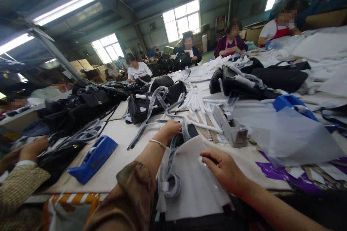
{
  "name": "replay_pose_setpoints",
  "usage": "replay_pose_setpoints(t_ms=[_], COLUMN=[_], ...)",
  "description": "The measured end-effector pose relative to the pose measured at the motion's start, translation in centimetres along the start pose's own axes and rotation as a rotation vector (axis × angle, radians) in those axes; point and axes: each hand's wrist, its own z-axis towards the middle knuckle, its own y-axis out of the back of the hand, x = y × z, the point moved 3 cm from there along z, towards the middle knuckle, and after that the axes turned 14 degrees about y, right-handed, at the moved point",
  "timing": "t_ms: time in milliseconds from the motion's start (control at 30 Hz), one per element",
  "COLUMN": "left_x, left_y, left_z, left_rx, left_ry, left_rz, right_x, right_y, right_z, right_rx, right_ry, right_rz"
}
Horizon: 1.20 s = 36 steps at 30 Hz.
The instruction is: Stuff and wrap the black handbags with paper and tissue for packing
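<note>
In front of me a black bag (193, 131) lies mostly under a white wrapping sheet (189, 177). A strap wrapped in clear plastic (171, 158) runs along its left side and ends in a coiled loop (172, 185). My left hand (172, 129), with a bracelet at the wrist, is closed at the far end of the bag on the wrapped strap; its fingertips are partly hidden. My right hand (223, 169) has its thumb and fingers pinched at the right edge of the sheet, beside a strip of clear plastic (213, 177).
A grey tape dispenser (230, 126) stands at the right, a blue one (93, 158) at the left and another blue one (294, 106) farther right. White tubes (196, 103) and black bags (154, 97) cover the table. A co-worker's hands (35, 148) are at far left.
</note>
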Motion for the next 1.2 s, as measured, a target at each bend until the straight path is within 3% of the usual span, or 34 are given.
replay_pose_setpoints(t_ms=[133,300,433,533,733,867,933,1033,1200], left_x=[-0.4,0.4,0.6,0.7,1.0,1.4,1.4,1.4,1.2], left_y=[-0.9,0.1,1.2,0.8,-1.4,-1.2,-0.6,0.2,1.2], left_z=[3.7,4.2,1.7,-1.4,-7.3,-7.7,-7.1,-5.6,-2.6], left_rx=[0.078,0.053,-0.073,-0.111,-0.182,-0.285,-0.331,-0.365,-0.397], left_ry=[0.121,0.058,-0.175,-0.337,-0.761,-0.668,-0.608,-0.554,-0.424], left_rz=[0.004,-0.06,-0.156,-0.179,0.03,0.215,0.242,0.217,0.127], right_x=[-0.3,-0.6,-1.0,-1.4,-0.3,1.6,3.2,6.3,11.6], right_y=[0.6,1.0,2.3,3.0,0.2,-0.3,0.9,4.8,11.0], right_z=[0.0,0.6,3.0,6.4,12.0,13.0,13.3,13.2,10.4], right_rx=[0.012,-0.015,-0.137,-0.206,-0.076,-0.189,-0.224,-0.332,-0.487], right_ry=[-0.056,-0.081,-0.127,-0.175,-0.231,-0.238,-0.16,0.023,0.289], right_rz=[0.001,-0.004,0.036,0.147,0.576,0.74,0.761,0.665,0.576])
